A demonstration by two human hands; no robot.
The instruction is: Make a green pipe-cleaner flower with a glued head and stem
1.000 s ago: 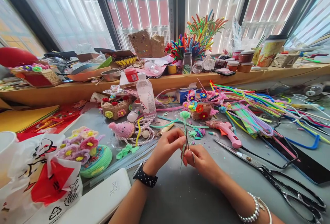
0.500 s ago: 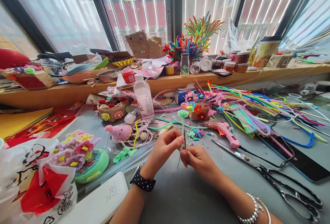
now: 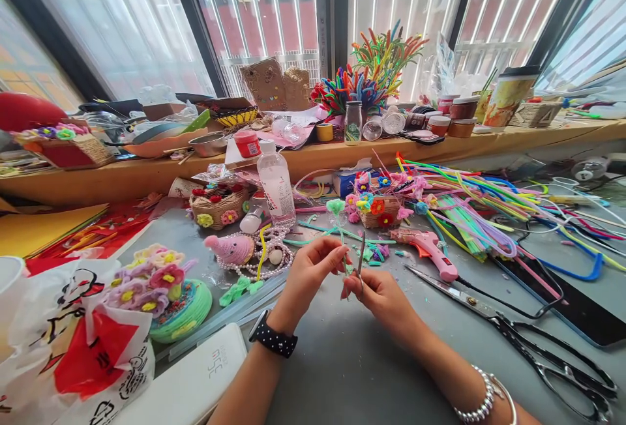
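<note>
My left hand (image 3: 313, 268) pinches the thin pale-green stem of a small green fuzzy pipe-cleaner flower (image 3: 335, 206), which stands upright above the fingers. My right hand (image 3: 379, 288) is closed round what looks like small metal scissors (image 3: 362, 252); a slim blade points upward just right of the stem. The fingers hide the handles. Both sets of fingertips are close together around the lower stem. Green and purple fuzzy scraps (image 3: 376, 253) lie behind my hands. A pink glue gun (image 3: 428, 249) rests to the right.
Large black-handled scissors (image 3: 508, 327) lie at the right, beside a dark phone-like slab (image 3: 577, 307). Bundled pipe cleaners (image 3: 479, 210) spread behind. At left are a crocheted flower pot (image 3: 180, 311), a white box (image 3: 195, 379) and a plastic bag (image 3: 98, 353). A clear bottle (image 3: 275, 184) stands farther back.
The flower has shifted slightly left and up, away from the blade. The scissor blade has moved right and now shows apart from the stem. The camera view has swung slightly left.
</note>
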